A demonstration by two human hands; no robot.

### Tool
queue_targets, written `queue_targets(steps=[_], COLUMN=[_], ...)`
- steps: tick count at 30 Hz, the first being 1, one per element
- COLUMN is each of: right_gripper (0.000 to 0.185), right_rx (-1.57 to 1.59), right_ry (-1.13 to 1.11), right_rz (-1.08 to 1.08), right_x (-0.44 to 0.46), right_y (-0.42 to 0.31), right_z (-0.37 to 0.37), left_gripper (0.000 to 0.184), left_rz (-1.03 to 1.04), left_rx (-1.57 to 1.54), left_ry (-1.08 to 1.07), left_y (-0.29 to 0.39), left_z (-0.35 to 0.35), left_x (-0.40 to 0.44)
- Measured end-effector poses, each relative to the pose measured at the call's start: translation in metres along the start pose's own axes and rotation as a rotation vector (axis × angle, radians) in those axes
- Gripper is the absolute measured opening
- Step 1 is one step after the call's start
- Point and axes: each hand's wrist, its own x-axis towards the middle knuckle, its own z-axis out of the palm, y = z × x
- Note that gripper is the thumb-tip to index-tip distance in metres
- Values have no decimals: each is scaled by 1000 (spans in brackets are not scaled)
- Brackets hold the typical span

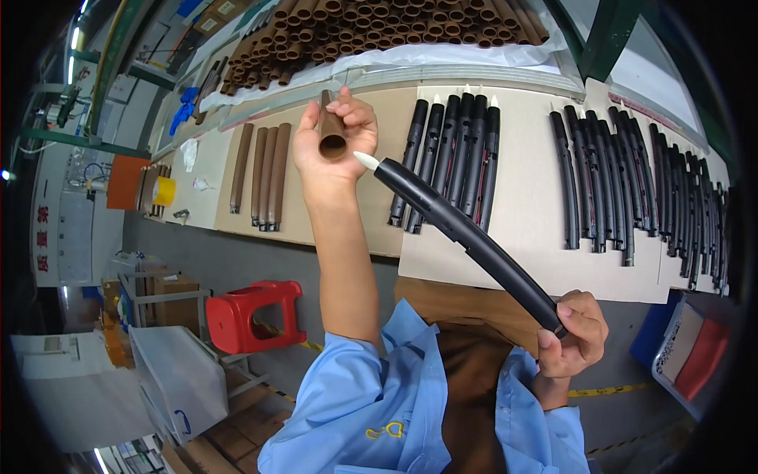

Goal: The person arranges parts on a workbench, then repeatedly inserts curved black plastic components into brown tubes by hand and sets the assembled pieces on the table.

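Note:
My left hand (347, 122) is wrapped round a brown tube (334, 133), whose open end faces me. In my right hand (575, 336), the fingers pinch the lower end of a long black stick (474, 241). The white pointed tip (365, 160) of that stick is close to the mouth of the tube, just right of it and apart from it. Several black sticks with white tips (466, 150) lie side by side on the table behind the held one. Left of my left forearm lie several brown tubes (273, 178).
A large pile of brown tubes (355, 35) rests on white sheeting at the back. More black sticks (600, 178) lie in groups at the right. Yellow tape (163, 191) stands at the far left. A red stool (254, 317) is below the table's front edge.

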Motion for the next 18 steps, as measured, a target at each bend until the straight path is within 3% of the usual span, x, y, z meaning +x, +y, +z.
queue_targets(steps=[10,18], right_gripper=[33,33], right_rx=[-98,-129], right_ry=[-56,-71], right_rz=[-53,-55], right_x=[19,26], right_y=[-12,-16], right_z=[5,8], left_gripper=[31,34], left_rz=[-79,212], left_rx=[-109,368], left_ry=[-64,-130], left_y=[-1,-6], left_z=[-1,2], left_x=[4,0])
